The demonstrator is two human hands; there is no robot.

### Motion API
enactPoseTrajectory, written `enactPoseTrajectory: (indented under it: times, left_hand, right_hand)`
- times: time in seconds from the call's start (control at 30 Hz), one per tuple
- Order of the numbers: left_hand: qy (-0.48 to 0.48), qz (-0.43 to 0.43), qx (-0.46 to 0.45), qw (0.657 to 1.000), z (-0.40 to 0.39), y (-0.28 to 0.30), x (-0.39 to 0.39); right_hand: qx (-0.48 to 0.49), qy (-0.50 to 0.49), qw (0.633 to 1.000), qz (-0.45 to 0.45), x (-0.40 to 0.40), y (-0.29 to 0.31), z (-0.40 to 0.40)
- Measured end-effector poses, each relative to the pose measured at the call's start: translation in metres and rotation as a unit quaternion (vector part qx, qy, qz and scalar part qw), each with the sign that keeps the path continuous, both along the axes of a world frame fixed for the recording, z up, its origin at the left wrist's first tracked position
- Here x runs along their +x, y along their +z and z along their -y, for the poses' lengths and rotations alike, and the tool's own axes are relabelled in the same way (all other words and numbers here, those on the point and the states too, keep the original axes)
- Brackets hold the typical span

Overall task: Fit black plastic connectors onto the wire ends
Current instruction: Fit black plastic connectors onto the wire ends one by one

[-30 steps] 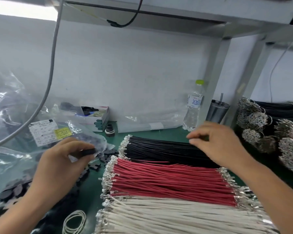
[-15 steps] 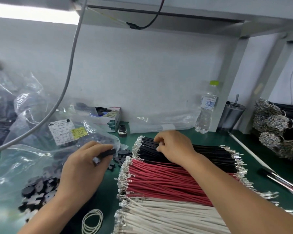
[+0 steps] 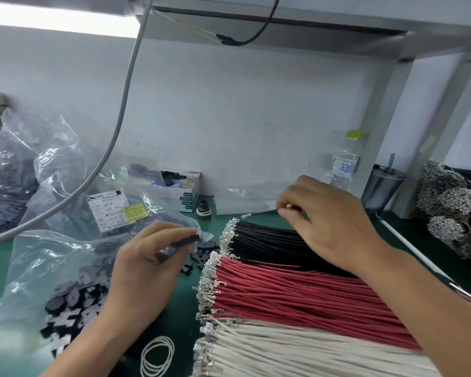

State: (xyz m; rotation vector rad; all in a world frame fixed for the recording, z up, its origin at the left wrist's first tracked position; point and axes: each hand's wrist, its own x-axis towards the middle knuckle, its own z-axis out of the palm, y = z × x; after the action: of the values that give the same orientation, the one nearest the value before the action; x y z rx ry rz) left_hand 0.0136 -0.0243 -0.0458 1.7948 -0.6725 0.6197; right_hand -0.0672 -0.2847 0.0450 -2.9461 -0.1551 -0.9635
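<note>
Two hands work over the green worktop (image 3: 218, 224). The left hand (image 3: 144, 265) pinches a black connector (image 3: 186, 240) between thumb and forefinger, its other fingers curled beneath, held above the clear plastic bag (image 3: 52, 257) of loose black connectors (image 3: 74, 300) that spills along the worktop's left edge. The right hand (image 3: 329, 221) pinches a single black wire (image 3: 261, 212) by thumb and forefinger, the wire's metal-tipped end pointing left and raised clear of the piles. Below that hand lie three bundles side by side, terminals facing left: black wires (image 3: 269, 243) farthest back, red wires (image 3: 283, 292) in the middle, white wires (image 3: 283, 355) nearest the front edge. Wire tip and connector are apart, not yet joined. White rubber bands (image 3: 158, 355) lie at the front edge; a water bottle (image 3: 346, 161) stands near the back right corner.
</note>
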Motion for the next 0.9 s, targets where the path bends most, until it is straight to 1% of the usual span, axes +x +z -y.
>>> enactPoseTrajectory:
  times: [0.07,0.17,0.27,0.4,0.47,0.6,0.77,0.9]
  left_hand:
    - [-0.022,-0.023,-0.022,0.999,0.003,0.003,-0.004]
    - [-0.041,-0.055,-0.035,0.997,0.006,0.008,-0.01]
    - [-0.078,-0.077,-0.038,0.993,0.01,0.011,-0.017]
    - [-0.147,-0.12,-0.03,0.981,0.012,0.014,-0.024]
    - [-0.18,-0.139,-0.04,0.973,0.012,0.016,-0.028]
    - [-0.196,-0.153,-0.051,0.967,0.014,0.014,-0.029]
    - [-0.209,-0.176,-0.049,0.961,0.013,0.015,-0.031]
    - [-0.194,-0.14,-0.002,0.971,0.014,0.019,-0.034]
  right_hand:
    - [-0.013,0.035,0.998,0.057,-0.022,-0.01,-0.011]
    - [0.03,0.069,0.993,0.093,-0.038,-0.036,-0.019]
    - [0.079,0.074,0.989,0.098,-0.042,-0.058,-0.022]
    - [0.191,0.12,0.97,0.09,-0.045,-0.07,-0.028]
    - [0.211,0.135,0.964,0.084,-0.047,-0.07,-0.031]
    - [0.212,0.13,0.966,0.076,-0.049,-0.067,-0.031]
    - [0.187,0.122,0.972,0.074,-0.051,-0.066,-0.029]
    - [0.15,0.117,0.978,0.085,-0.05,-0.066,-0.029]
